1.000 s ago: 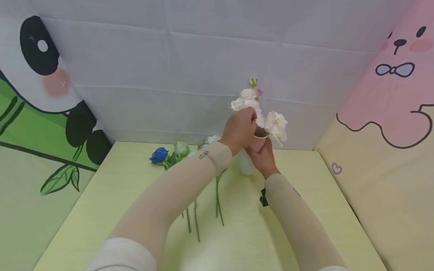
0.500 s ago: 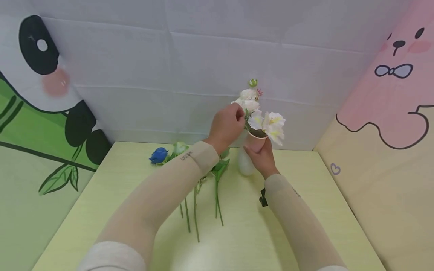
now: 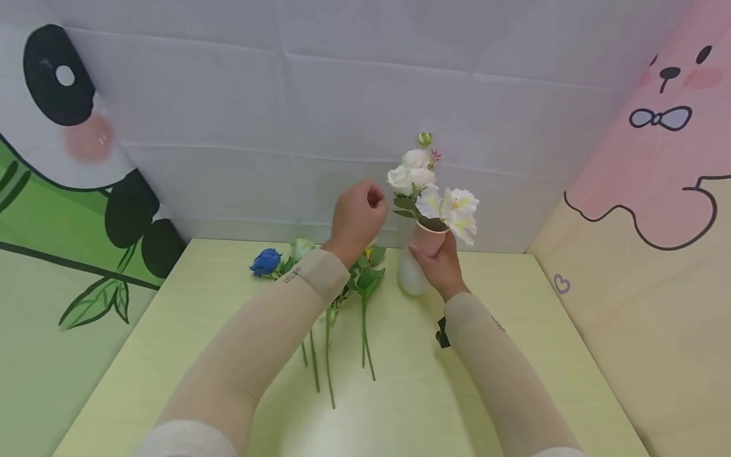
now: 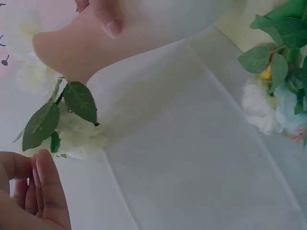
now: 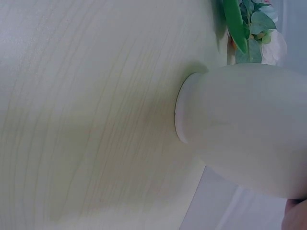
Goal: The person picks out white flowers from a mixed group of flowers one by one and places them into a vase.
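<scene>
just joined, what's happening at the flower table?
A person is arranging flowers. The right hand grips the neck of a vase standing on the yellow-green table, with white flowers in it. The left hand hangs in the air just left of the blooms, fingers loosely curled, holding nothing. More stems lie flat on the table behind the left forearm, among them a blue flower and a pale green one.

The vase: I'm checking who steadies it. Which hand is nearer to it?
The right hand is nearer: it grips the vase at its neck. The left hand hangs in the air to the vase's left, apart from it and from the white flowers.
</scene>
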Motion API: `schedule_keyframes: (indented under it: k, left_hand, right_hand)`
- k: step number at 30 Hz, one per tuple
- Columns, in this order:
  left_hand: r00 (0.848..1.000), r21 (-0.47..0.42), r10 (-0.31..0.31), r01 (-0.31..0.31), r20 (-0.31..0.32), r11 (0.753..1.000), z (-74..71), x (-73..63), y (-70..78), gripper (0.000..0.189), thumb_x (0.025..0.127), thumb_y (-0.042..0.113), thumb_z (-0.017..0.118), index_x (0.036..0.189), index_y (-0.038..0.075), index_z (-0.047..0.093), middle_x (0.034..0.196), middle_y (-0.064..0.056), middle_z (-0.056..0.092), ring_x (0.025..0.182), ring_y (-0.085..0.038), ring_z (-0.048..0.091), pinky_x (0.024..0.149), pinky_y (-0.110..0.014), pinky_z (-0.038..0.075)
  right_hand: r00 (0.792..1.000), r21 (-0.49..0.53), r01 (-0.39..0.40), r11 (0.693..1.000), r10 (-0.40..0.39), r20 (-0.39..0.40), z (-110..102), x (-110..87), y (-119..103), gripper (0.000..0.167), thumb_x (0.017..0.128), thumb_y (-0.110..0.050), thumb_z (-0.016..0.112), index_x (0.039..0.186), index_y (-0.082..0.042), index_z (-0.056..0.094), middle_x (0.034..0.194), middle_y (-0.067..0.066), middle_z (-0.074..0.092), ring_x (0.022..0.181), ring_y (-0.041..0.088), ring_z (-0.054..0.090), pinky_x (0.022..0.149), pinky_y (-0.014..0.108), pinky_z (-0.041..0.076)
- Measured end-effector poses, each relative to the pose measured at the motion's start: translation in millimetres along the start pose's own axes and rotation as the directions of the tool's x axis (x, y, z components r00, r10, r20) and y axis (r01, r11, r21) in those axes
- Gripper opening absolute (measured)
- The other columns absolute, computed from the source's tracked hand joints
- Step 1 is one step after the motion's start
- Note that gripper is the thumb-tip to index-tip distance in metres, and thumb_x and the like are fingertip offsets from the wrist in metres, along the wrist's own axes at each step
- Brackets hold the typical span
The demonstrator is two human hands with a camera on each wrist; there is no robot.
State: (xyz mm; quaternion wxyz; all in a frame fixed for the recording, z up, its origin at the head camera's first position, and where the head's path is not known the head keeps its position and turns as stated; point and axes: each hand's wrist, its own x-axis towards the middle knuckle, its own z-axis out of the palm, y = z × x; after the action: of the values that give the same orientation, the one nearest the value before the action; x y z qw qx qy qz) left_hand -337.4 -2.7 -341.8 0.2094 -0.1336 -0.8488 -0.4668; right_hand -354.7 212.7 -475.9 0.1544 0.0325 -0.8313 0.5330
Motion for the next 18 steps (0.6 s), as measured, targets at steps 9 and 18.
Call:
schedule_keyframes:
  k: [9, 18]
  left_hand:
    - [0.998, 0.034, -0.056, 0.055, 0.035, 0.998, 1.6, -14.3, -27.3, 0.017, 0.101, 0.026, 0.068, 0.09, 0.014, 0.063, 0.083, 0.0, 0.063, 0.073, -0.018, 0.058, 0.067, -0.035, 0.051]
    - [0.975, 0.071, -0.191, 0.184, 0.111, 0.98, 10.9, -35.7, -57.1, 0.012, 0.103, 0.024, 0.063, 0.097, 0.014, 0.067, 0.086, -0.001, 0.065, 0.071, -0.02, 0.06, 0.064, -0.037, 0.052]
  right_hand:
    - [1.0, -0.014, 0.019, 1.0, -0.019, -0.003, 1.4, 1.5, 2.9, 0.089, 0.089, -0.032, 0.083, 0.155, -0.008, 0.028, 0.141, 0.016, 0.045, 0.124, 0.031, 0.052, 0.11, 0.048, 0.04]
    - [1.0, -0.031, 0.001, 1.0, -0.001, 0.009, 0.3, 0.1, 0.1, 0.09, 0.09, -0.033, 0.082, 0.156, -0.008, 0.027, 0.142, 0.017, 0.043, 0.125, 0.031, 0.051, 0.111, 0.048, 0.039]
